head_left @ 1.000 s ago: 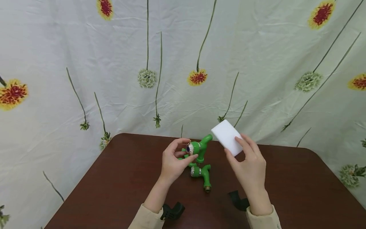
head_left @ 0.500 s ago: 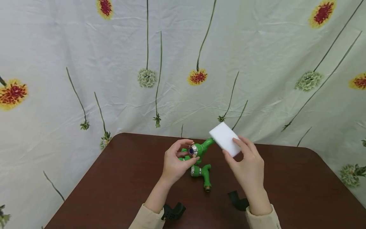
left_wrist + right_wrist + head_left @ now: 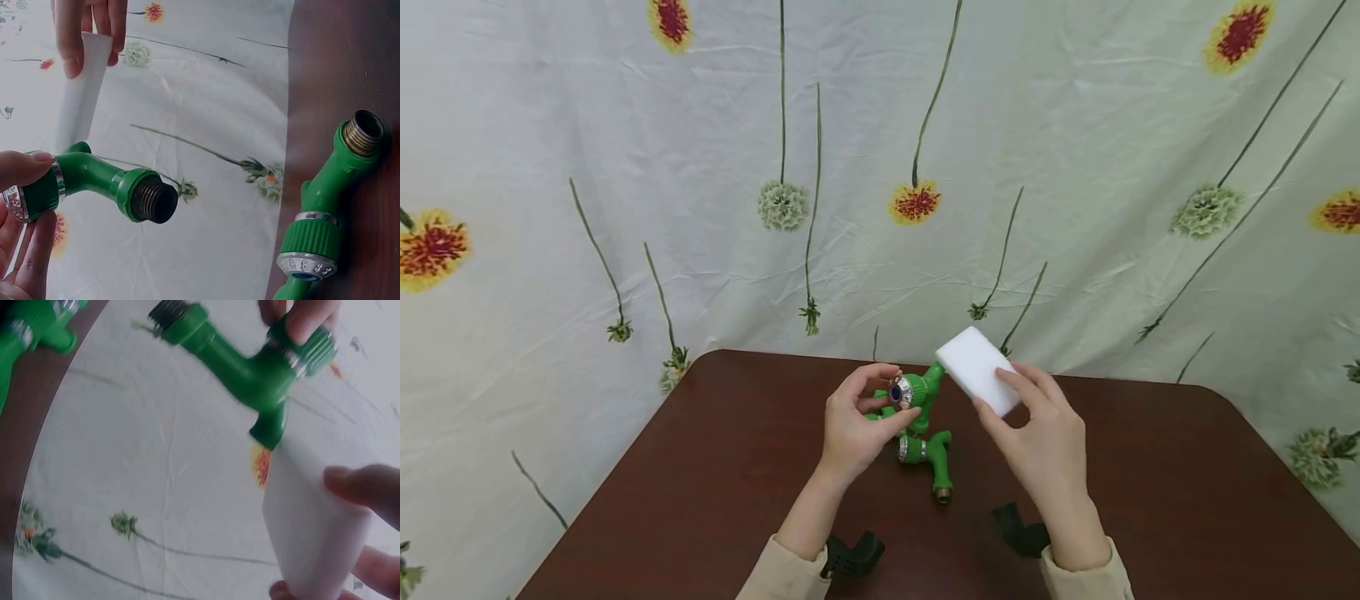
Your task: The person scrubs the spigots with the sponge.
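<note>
My left hand [image 3: 857, 425] pinches the ribbed collar of a green tap [image 3: 925, 390], between thumb and fingers, above the table. The brass-coloured threaded end of this tap [image 3: 134, 190] shows in the left wrist view. With thumb and fingertips my right hand [image 3: 1047, 437] holds a white sponge block [image 3: 976, 371]. The corner of the sponge [image 3: 312, 519] is at the tap's spout in the right wrist view; whether it presses there I cannot tell. A second green tap [image 3: 937, 457] lies on the table below the hands. More green tap parts [image 3: 880, 408] are partly hidden behind the left fingers.
The dark brown table [image 3: 722, 483] spreads around and below the hands. A pale curtain with flower prints [image 3: 880, 275] hangs behind it. Black curved pieces [image 3: 859, 554] are beside both wrists.
My right hand has carried the sponge left and slightly down, up to the tap's spout. The held tap has turned a little in my left hand. The tap on the table has stayed put.
</note>
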Tool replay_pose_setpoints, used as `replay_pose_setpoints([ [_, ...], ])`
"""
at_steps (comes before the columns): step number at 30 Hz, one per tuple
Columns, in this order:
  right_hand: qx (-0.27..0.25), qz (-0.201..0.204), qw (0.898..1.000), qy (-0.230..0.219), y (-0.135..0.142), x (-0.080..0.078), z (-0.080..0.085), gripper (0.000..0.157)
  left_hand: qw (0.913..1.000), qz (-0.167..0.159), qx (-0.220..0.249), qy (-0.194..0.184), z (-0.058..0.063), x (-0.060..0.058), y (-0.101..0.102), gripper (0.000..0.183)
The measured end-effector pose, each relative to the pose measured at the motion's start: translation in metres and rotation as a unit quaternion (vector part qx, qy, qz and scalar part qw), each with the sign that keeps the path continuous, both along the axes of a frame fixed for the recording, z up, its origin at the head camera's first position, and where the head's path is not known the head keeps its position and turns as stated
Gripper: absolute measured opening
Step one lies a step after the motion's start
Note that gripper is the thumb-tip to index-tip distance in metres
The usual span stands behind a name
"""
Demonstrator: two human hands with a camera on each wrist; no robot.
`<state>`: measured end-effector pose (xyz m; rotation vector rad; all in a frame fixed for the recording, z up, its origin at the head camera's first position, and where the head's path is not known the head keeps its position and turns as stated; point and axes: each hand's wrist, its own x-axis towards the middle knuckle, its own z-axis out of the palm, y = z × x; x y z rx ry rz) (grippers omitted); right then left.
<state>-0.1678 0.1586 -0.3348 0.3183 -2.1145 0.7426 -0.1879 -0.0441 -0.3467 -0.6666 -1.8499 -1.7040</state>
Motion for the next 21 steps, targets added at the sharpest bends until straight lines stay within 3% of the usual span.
replay_pose_setpoints([
  [3,-0.026,-0.017,0.999,0.033,0.0026,-0.0005,0.0005,0.041,0.9999,-0.006,0.002,-0.008,0.0004,0.0005,-0.0004,0.044],
  [6,-0.023,0.028,0.999,0.034,0.0013,0.0008,0.0002,0.041,0.9998,-0.013,-0.002,-0.014,0.0012,0.0013,-0.0004,0.043],
  [9,0.021,0.072,0.997,0.019,-0.001,0.0005,-0.0012,0.04,0.9997,-0.02,-0.006,-0.015,0.0022,0.0022,-0.0001,0.041],
  [12,0.051,0.053,0.997,0.024,-0.0005,-0.0023,-0.0024,0.039,0.9996,-0.023,-0.009,-0.016,0.0029,0.0032,-0.0001,0.041],
  [16,0.018,-0.01,0.999,0.038,0.0053,-0.0056,-0.0026,0.04,0.9995,-0.022,-0.013,-0.02,0.0035,0.0039,-0.0001,0.041],
  [18,-0.004,-0.01,0.999,0.039,0.0072,-0.0056,-0.0018,0.042,0.9993,-0.023,-0.014,-0.023,0.0035,0.0038,0.0001,0.041],
  [21,0.003,0.029,0.999,0.035,0.0065,-0.0042,-0.0004,0.041,0.9991,-0.027,-0.017,-0.027,0.0042,0.0038,0.0006,0.041],
])
